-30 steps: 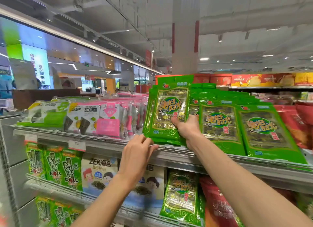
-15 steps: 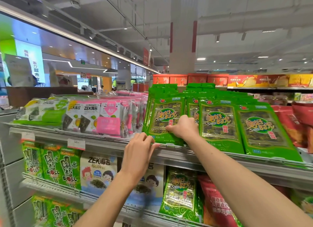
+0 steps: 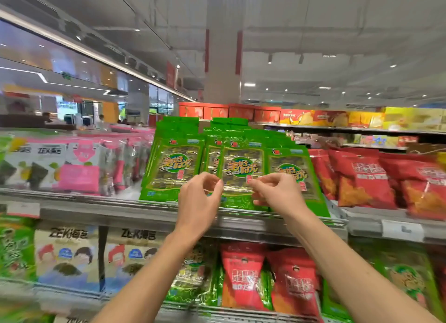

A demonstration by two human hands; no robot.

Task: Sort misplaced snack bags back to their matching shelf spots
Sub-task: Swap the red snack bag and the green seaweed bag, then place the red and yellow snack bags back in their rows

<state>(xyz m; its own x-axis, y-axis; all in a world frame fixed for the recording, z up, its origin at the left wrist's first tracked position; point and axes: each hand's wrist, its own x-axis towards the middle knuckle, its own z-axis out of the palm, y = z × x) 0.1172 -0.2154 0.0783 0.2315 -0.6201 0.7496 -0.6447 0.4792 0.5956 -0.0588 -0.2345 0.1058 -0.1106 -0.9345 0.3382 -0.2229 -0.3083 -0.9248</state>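
Green seaweed snack bags stand in rows on the upper shelf: a left stack, a middle bag and a right bag. My left hand is raised before the gap between the left stack and the middle bag. Its fingers are loosely curled, with the tips near the middle bag's left edge. My right hand hangs in front of the middle and right bags, fingers also loosely curled. Neither hand plainly grips anything. The picture is blurred by motion.
Pink and white ZEK packs fill the shelf to the left, red snack bags to the right. The metal shelf rail runs below my hands. The lower shelf holds ZEK bags, a green bag and red bags.
My right hand let go of the green bag at the left stack and moved right. My left hand rose off the shelf rail. The view swung to the right.
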